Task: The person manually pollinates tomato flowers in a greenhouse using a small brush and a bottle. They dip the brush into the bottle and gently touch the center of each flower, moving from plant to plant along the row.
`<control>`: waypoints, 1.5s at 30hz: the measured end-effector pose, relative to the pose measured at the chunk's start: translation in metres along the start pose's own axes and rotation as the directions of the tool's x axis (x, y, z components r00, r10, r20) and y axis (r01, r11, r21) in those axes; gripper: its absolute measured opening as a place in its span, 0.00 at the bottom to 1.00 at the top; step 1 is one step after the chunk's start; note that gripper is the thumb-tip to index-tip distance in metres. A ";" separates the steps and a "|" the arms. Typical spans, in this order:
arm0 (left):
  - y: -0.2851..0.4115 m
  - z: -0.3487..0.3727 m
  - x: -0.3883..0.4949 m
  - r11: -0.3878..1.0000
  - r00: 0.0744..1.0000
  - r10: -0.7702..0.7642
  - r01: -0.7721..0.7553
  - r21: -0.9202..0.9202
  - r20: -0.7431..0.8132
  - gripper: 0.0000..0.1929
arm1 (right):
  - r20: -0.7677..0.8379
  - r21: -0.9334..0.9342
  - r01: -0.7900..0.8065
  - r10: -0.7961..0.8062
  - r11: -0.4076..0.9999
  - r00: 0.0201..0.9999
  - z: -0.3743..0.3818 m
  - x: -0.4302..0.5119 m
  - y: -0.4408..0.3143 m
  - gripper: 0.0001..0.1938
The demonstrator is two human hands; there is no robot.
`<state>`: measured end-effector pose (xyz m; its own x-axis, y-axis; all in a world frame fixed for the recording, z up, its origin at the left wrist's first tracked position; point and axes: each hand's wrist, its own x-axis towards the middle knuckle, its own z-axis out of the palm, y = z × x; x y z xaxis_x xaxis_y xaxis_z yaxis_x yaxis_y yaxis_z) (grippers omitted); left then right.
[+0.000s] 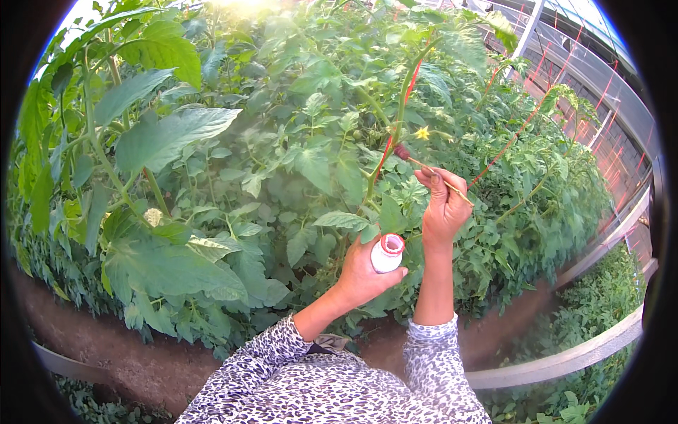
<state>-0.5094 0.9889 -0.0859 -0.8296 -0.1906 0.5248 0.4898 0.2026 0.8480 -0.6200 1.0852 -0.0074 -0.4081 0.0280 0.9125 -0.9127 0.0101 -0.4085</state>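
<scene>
My left hand (365, 273) is closed round a small white bottle (385, 257) with a red-rimmed open mouth. Between the fingertips of my right hand (445, 204) is a thin wooden stick (455, 190). Its dark red, wrapped or coated tip (402, 152) lies close beside a tomato plant's stem (401, 114); whether they touch, I cannot tell. Just above the tip, a yellow tomato flower (422, 133) stands on the same plant. A red string (384, 156) runs up along that stem.
Dense tomato foliage (312, 164) fills the space ahead, with large leaves (159, 138) close on the left. More red strings (511, 140) slant at the right. Bare soil (132, 371) and a pale curved edging (561, 360) lie below. A white post (529, 29) stands at the upper right.
</scene>
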 end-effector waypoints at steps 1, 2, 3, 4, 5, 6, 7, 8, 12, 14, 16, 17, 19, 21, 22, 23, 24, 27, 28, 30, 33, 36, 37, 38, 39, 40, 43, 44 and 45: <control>0.000 0.000 0.000 1.000 1.000 0.027 -0.027 -0.015 -0.012 0.20 | 0.004 -0.029 0.014 -0.014 0.999 1.000 -0.001 0.001 0.000 0.04; 0.000 0.000 0.000 1.000 1.000 0.008 -0.008 -0.006 -0.010 0.20 | 0.012 -0.023 0.023 -0.023 0.999 1.000 -0.001 0.002 -0.001 0.04; 0.000 0.000 0.000 1.000 1.000 0.008 -0.008 -0.005 -0.013 0.20 | 0.017 -0.060 0.014 -0.013 0.998 1.000 -0.002 0.003 -0.001 0.04; 0.000 0.000 0.000 1.000 1.000 0.021 -0.021 -0.006 -0.019 0.20 | 0.023 -0.064 -0.002 0.003 0.998 1.000 -0.002 0.003 -0.002 0.04; 0.000 0.000 0.000 1.000 1.000 0.010 -0.010 -0.008 -0.013 0.20 | 0.024 -0.037 -0.035 0.036 0.999 0.999 -0.003 0.003 -0.003 0.05; 0.000 0.000 0.000 1.000 1.000 0.012 -0.012 -0.013 -0.012 0.20 | 0.010 -0.021 -0.033 0.033 0.999 0.999 -0.003 0.004 -0.005 0.05; 0.000 0.000 0.000 0.999 0.999 0.034 -0.034 -0.018 -0.018 0.20 | -0.009 0.026 -0.047 0.048 0.999 0.999 -0.003 0.004 -0.005 0.05; 0.001 0.000 0.000 1.000 1.000 0.023 -0.023 -0.020 -0.013 0.20 | -0.027 0.074 -0.061 0.063 0.995 0.998 -0.003 0.004 -0.006 0.05; 0.003 0.000 0.000 0.999 1.000 0.025 -0.025 -0.041 -0.011 0.21 | -0.053 0.121 0.008 -0.001 0.993 0.999 -0.005 0.005 -0.006 0.06; 0.005 -0.002 -0.001 0.998 1.000 0.018 -0.019 -0.062 -0.007 0.21 | -0.053 0.145 0.042 -0.035 0.989 0.998 -0.006 0.004 -0.006 0.06; 0.008 -0.003 -0.001 0.995 1.000 0.020 -0.021 -0.099 -0.005 0.21 | -0.025 0.150 0.042 -0.039 0.988 0.999 -0.005 0.003 -0.005 0.06; 0.010 -0.004 -0.001 0.995 1.000 0.015 -0.016 -0.096 -0.008 0.21 | -0.013 0.188 0.043 -0.042 0.981 0.999 -0.005 0.003 -0.006 0.07; 0.012 -0.005 -0.001 0.992 1.000 0.024 -0.024 -0.124 -0.009 0.21 | 0.009 0.114 0.026 -0.028 0.993 1.000 -0.006 0.003 -0.008 0.07; 0.013 -0.010 -0.002 0.995 1.000 0.001 -0.001 -0.096 -0.002 0.21 | -0.011 0.091 0.038 -0.037 0.995 0.999 -0.009 0.003 -0.013 0.07; 0.013 -0.011 -0.004 0.994 1.000 -0.006 0.008 -0.108 0.018 0.21 | -0.048 0.083 0.048 -0.044 0.995 0.998 -0.013 0.002 -0.017 0.07; 0.013 -0.013 -0.006 0.983 0.996 -0.077 0.082 -0.165 0.040 0.20 | -0.089 0.075 0.059 -0.052 0.995 0.995 -0.021 -0.001 -0.022 0.07; 0.012 -0.017 -0.009 0.983 0.992 -0.116 0.122 -0.137 0.053 0.20 | -0.117 0.063 0.043 -0.035 0.997 0.993 -0.032 -0.005 -0.029 0.06; 0.007 -0.034 -0.016 0.996 0.992 -0.080 0.083 -0.022 0.094 0.21 | -0.230 0.051 -0.024 0.035 0.998 0.973 -0.073 -0.029 -0.055 0.05; 0.007 -0.042 -0.020 0.995 0.990 -0.041 0.029 0.091 0.133 0.22 | -0.273 -0.012 -0.035 0.031 0.999 0.961 -0.089 -0.038 -0.062 0.05; 0.011 -0.051 -0.032 0.997 0.992 -0.007 -0.003 0.072 0.129 0.23 | -0.398 -0.066 -0.066 0.034 0.996 0.917 -0.120 -0.058 -0.076 0.05; 0.026 -0.056 -0.047 0.992 0.969 -0.060 0.084 -0.095 0.239 0.22 | -0.544 -0.054 -0.135 0.084 0.989 0.835 -0.164 -0.083 -0.093 0.07; 0.038 -0.039 -0.051 0.957 0.880 0.024 0.118 -0.267 0.474 0.23 | -0.623 -0.067 -0.232 0.141 0.970 0.769 -0.195 -0.111 -0.101 0.07; 0.040 -0.028 -0.050 0.943 0.830 0.051 0.143 -0.300 0.555 0.24 | -0.631 -0.061 -0.251 0.158 0.966 0.760 -0.205 -0.119 -0.102 0.07; 0.041 -0.012 -0.050 0.921 0.790 0.077 0.178 -0.348 0.608 0.24 | -0.640 -0.068 -0.279 0.172 0.958 0.748 -0.214 -0.126 -0.102 0.07; 0.042 0.002 -0.049 0.926 0.743 0.103 0.171 -0.336 0.661 0.23 | -0.650 -0.075 -0.300 0.181 0.951 0.738 -0.223 -0.133 -0.103 0.07; 0.041 0.020 -0.047 0.919 0.711 0.136 0.169 -0.355 0.690 0.22 | -0.665 -0.077 -0.325 0.194 0.943 0.721 -0.233 -0.139 -0.103 0.07; 0.032 0.082 -0.042 0.918 0.650 0.185 0.152 -0.365 0.737 0.19 | -0.712 -0.155 -0.396 0.176 0.905 0.679 -0.271 -0.151 -0.101 0.07; 0.029 0.103 -0.041 0.918 0.641 0.184 0.159 -0.363 0.745 0.19 | -0.719 -0.164 -0.387 0.159 0.907 0.676 -0.287 -0.153 -0.100 0.07; 0.025 0.125 -0.039 0.918 0.635 0.181 0.166 -0.361 0.751 0.19 | -0.725 -0.160 -0.377 0.151 0.912 0.672 -0.304 -0.156 -0.098 0.07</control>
<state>-0.4983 1.1217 -0.0948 -0.6391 0.6375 0.4303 0.4084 -0.1927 0.8922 -0.4612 1.3842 -0.1161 -0.3971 0.7450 0.5360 -0.6752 0.1583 -0.7204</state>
